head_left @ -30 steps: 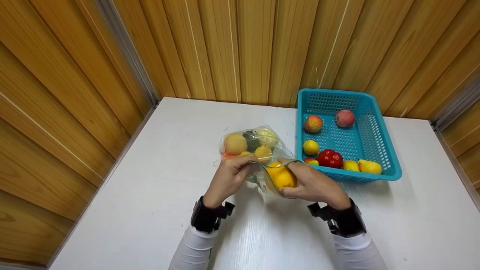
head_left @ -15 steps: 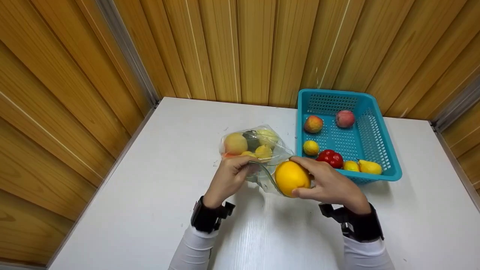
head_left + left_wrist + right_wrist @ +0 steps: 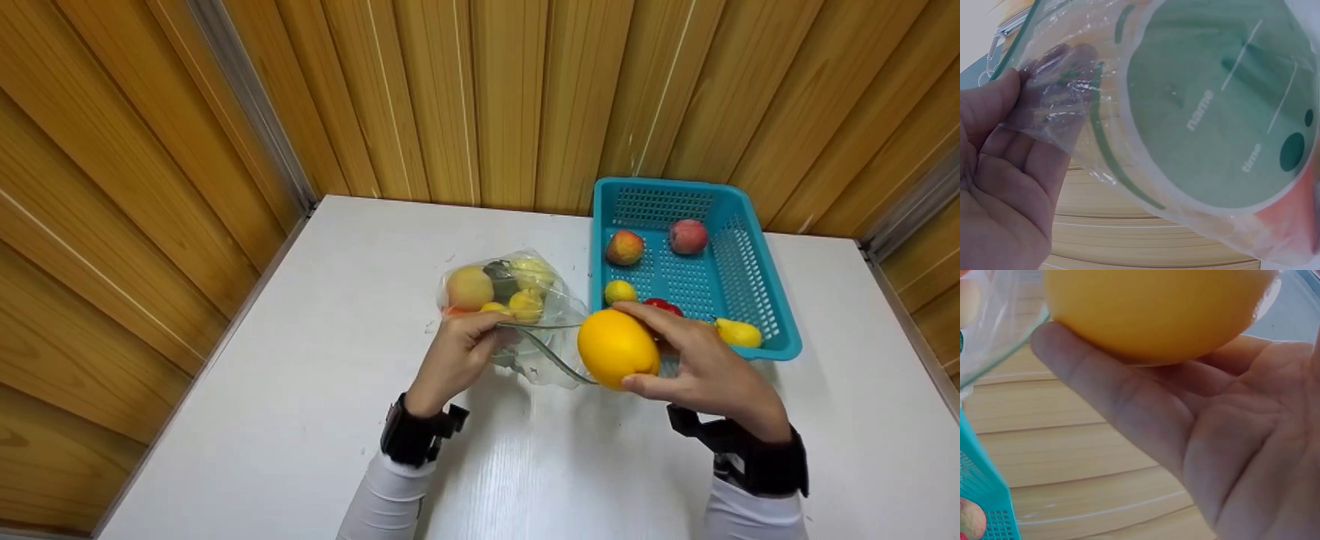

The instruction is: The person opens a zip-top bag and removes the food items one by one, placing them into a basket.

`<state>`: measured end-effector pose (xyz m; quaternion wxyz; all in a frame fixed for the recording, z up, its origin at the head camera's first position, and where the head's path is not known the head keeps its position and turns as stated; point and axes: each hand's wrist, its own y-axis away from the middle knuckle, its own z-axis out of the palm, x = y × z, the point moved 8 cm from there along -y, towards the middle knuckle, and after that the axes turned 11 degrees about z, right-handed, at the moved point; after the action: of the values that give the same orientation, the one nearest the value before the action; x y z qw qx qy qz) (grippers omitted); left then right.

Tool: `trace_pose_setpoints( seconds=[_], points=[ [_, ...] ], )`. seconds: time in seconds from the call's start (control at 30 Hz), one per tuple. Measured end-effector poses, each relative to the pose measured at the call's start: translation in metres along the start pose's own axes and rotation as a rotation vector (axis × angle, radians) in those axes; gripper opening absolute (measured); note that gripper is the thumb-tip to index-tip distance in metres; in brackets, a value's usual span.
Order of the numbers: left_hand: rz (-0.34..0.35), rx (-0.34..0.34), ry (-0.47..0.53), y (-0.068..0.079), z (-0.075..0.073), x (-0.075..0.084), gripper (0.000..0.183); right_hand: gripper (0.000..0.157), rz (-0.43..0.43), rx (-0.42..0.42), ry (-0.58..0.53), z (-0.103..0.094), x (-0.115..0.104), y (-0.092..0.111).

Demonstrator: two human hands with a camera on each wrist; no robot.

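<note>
Gripping a yellow fruit point(image 3: 617, 349) just outside a clear bag point(image 3: 1202, 157), the right hand point(image 3: 709, 367) hovers near a blue basket point(image 3: 739, 259) as the left hand point(image 3: 459, 360) pinches the bag's mouth. Unbagging seems the step in hand; the next move likely calls for clearing the basket's rim.

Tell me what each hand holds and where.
The left hand pinches the clear bag by its green-edged mouth; the right hand holds the large yellow fruit around its right side.
</note>
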<state>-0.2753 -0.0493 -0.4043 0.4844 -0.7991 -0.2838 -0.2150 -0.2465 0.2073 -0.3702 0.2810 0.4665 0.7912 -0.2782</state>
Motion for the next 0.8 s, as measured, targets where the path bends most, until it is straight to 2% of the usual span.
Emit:
trace_pose_setpoints(
  seconds=[0.2, 0.4, 0.53, 0.63, 0.8],
  points=[
    [0.006, -0.003, -0.016, 0.000, 0.000, 0.000, 0.019, 0.079, 0.025, 0.093, -0.111, -0.015, 0.010, 0.002],
    [-0.005, -0.016, -0.014, 0.000, 0.001, -0.001, 0.019, 0.077, 0.069, 0.260, -0.201, -0.036, 0.022, 0.005],
    [-0.013, -0.024, 0.014, -0.001, 0.003, -0.001, 0.021, 0.075, 0.140, 0.349, -0.229, -0.050, 0.036, 0.005],
    [-0.012, -0.023, 0.021, -0.001, 0.003, -0.001, 0.021, 0.072, 0.210, 0.360, -0.204, -0.058, 0.048, -0.001],
    [-0.012, -0.019, 0.017, 0.000, 0.002, -0.001, 0.021, 0.070, 0.324, 0.299, -0.148, -0.066, 0.066, -0.019]
  ],
)
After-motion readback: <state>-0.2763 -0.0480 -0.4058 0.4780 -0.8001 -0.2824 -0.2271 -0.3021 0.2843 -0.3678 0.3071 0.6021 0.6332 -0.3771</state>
